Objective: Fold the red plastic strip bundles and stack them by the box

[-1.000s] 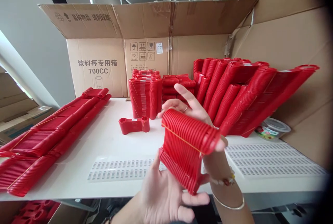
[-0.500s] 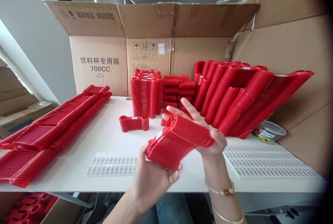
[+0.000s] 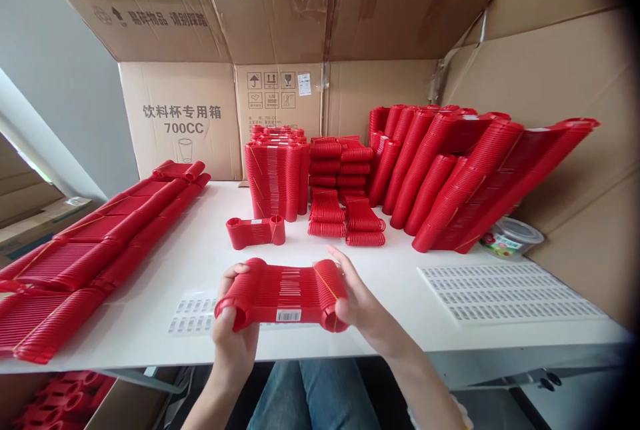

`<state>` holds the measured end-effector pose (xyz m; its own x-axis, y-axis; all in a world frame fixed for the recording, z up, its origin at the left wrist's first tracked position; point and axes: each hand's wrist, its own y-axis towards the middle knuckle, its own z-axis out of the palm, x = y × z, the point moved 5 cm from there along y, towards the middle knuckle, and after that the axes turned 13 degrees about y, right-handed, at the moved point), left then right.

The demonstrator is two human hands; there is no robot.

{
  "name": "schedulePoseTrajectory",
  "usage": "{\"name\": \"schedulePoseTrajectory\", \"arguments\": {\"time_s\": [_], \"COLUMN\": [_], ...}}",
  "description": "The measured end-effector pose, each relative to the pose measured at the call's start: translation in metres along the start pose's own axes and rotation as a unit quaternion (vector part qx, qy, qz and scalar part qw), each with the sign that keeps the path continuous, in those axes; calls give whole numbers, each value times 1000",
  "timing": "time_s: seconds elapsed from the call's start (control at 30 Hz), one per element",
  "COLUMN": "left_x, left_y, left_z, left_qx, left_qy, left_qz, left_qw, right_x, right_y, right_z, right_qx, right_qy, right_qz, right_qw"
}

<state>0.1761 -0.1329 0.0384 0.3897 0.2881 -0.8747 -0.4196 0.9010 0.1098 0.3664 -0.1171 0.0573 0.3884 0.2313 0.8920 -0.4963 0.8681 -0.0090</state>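
Note:
Both my hands hold one stack of red plastic cup carriers [image 3: 283,293] level above the near edge of the white table [image 3: 200,257]. My left hand [image 3: 235,337] is wrapped round its left ring end, thumb on the front. At the right ring end, my right hand [image 3: 360,303] grips with fingers curled behind. A thin rubber band crosses the stack near the right end, and a white barcode label faces me. A single small red stack [image 3: 256,231] lies on the table just beyond.
Long rows of red stacks [image 3: 100,243] lie along the left side. More red stacks [image 3: 470,177] lean against cardboard at right, with upright ones [image 3: 277,177] at the back. Open cardboard box [image 3: 185,117] behind. White sheets [image 3: 505,290] and a lidded tub [image 3: 510,237] sit at right.
The stack has turned from tilted and high to level and low near the table edge. My left hand moved to its left end, my right to its right end.

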Motion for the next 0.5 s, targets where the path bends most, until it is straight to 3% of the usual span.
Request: {"name": "schedulePoseTrajectory", "arguments": {"time_s": [0.1, 0.23, 0.5], "left_x": [-9, -15, -21], "left_y": [-1, -7, -12], "left_z": [-4, -1, 7], "left_qx": [2, 35, 134], "left_qy": [5, 19, 80], "left_qz": [60, 20, -23], "left_qw": [998, 999, 987], "right_x": [-4, -2, -8], "right_y": [-10, -13, -11], "right_z": [15, 22, 19], "right_qx": [30, -31, -79], "right_qy": [-10, -17, 18], "right_qz": [-51, -90, -61], "right_qw": [998, 995, 995]}}
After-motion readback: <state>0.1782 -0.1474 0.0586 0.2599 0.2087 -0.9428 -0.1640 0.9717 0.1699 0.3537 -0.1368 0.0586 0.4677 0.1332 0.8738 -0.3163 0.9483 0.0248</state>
